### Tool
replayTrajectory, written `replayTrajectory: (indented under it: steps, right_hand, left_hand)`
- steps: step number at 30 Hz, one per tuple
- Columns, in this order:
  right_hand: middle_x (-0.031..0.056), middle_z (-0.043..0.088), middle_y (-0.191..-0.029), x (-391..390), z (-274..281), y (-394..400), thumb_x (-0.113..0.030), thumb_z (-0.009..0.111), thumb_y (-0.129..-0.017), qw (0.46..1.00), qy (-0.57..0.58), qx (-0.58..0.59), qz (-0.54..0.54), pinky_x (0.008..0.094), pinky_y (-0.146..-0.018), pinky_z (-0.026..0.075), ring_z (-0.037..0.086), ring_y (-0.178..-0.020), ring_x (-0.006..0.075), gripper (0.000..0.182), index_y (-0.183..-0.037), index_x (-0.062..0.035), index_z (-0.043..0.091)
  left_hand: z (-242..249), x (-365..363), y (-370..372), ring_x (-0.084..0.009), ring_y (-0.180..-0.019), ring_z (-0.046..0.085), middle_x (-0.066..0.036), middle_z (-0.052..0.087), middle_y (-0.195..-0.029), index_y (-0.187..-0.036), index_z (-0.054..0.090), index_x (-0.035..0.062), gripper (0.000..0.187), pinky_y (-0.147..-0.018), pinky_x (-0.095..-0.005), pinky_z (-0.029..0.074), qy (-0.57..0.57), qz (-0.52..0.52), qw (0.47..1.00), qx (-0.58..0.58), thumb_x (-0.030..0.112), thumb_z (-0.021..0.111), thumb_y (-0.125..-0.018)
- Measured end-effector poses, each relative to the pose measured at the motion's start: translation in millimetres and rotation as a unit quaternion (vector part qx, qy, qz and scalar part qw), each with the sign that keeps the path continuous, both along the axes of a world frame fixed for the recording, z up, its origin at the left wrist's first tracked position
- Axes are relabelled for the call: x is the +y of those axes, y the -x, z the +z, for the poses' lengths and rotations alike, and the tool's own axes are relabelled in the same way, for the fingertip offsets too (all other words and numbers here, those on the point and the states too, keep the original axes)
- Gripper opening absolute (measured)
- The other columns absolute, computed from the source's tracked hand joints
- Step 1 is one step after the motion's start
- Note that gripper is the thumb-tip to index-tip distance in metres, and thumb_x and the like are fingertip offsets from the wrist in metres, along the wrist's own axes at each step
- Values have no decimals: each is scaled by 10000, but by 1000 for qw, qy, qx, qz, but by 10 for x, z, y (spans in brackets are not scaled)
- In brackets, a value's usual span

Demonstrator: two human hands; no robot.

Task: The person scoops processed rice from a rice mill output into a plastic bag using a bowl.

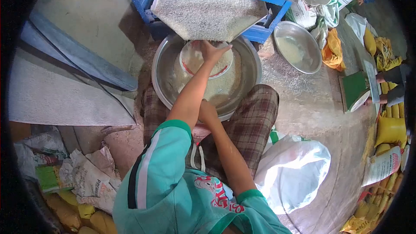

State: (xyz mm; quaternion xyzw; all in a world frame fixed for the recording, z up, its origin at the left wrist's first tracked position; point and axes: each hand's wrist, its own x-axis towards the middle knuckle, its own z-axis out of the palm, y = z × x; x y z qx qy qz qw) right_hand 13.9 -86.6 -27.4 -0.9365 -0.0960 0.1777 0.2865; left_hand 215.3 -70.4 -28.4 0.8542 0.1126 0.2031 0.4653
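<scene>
My left hand [211, 53] reaches over a white bowl with a red band [187, 66], just below the tray's front lip, one finger stretched out to the right. It looks open, though some fingertips are hard to make out by the lip. The bowl stands inside a wide metal basin [161, 82], which has pale grain on its bottom. Above, a blue-framed sloping tray [208, 15] is covered with whitish grain and narrows toward the bowl. Close to the basin's near rim is my right hand [207, 110], between my knees; my left forearm partly covers it and its fingers are hidden.
A second metal basin [310, 60] with some grain lies to the right, near an orange sack [333, 52]. A white plastic sack [294, 175] is by my right knee. Yellow sacks [390, 132] line the right side, where another person's hands show by a green-topped object [353, 86].
</scene>
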Motion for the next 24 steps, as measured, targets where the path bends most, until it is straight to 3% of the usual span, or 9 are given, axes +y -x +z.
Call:
replayTrajectory:
  steps: [2,4,6,9,12,16,22,23,24]
  right_hand:
    - [203,513,-860,-18,-5,4,-322,454,-716,999,-34,-5,16,438,-668,405,519,-780,337,364,-894,-6,480]
    - [202,514,-854,-56,-12,12,-323,453,-717,999,-32,-3,25,437,-668,406,520,-779,336,366,-897,-5,479]
    - [202,515,-847,-49,-9,21,-324,453,-718,999,-33,-2,34,436,-667,406,520,-778,336,368,-901,-5,479]
    - [194,513,-857,-16,-39,8,-322,462,-716,999,-48,-13,10,430,-666,409,520,-784,332,372,-908,-4,473]
    - [188,509,-879,18,-97,-26,-307,474,-714,999,-19,21,23,418,-680,408,517,-800,330,365,-922,-8,466]
    - [184,511,-884,5,2,-27,-280,477,-715,999,-19,27,2,422,-698,401,512,-823,324,344,-922,-7,463]
    - [223,514,-822,5,-34,1,-289,485,-711,1000,-23,-10,-13,427,-673,398,504,-773,367,332,-864,4,468]
    - [222,515,-821,5,-23,0,-289,484,-712,1000,-19,-13,-10,426,-674,399,506,-768,366,332,-867,5,468]
    - [222,515,-821,6,-27,3,-289,484,-712,1000,-19,-11,-12,426,-674,399,506,-768,366,332,-867,5,468]
  left_hand:
    - [20,-158,-69,-343,-1077,267,-240,295,-1134,-1149,192,-61,1060,-903,-386,210,93,2,993,73,440,734,-388]
    - [-64,-276,-178,-333,-1000,371,-224,400,-1050,-1082,315,-68,934,-861,-394,271,133,37,990,-14,413,740,-404]
    - [-135,-308,-276,-276,-777,503,-163,510,-854,-919,455,-44,629,-689,-359,404,308,34,950,31,323,730,-490]
    - [-128,-151,-312,-183,-662,510,-88,519,-753,-839,473,-9,294,-555,-281,421,492,-77,863,81,152,636,-654]
    - [-56,-19,-258,-117,-519,451,-36,479,-610,-694,484,40,119,-447,-243,379,570,-141,798,131,111,579,-705]
    - [4,98,-80,-117,-497,427,-26,459,-587,-658,486,62,111,-434,-240,368,587,-160,782,137,115,561,-721]
    - [-108,482,87,-161,-552,470,-62,472,-644,-691,486,36,131,-450,-282,391,435,-201,860,177,156,533,-716]
    - [-109,495,163,-206,-665,466,-93,462,-743,-724,489,39,157,-526,-323,399,115,-111,986,54,186,537,-698]
    - [-68,509,225,-252,-777,463,-124,452,-841,-757,492,42,197,-601,-365,406,-220,-7,972,-77,216,540,-680]
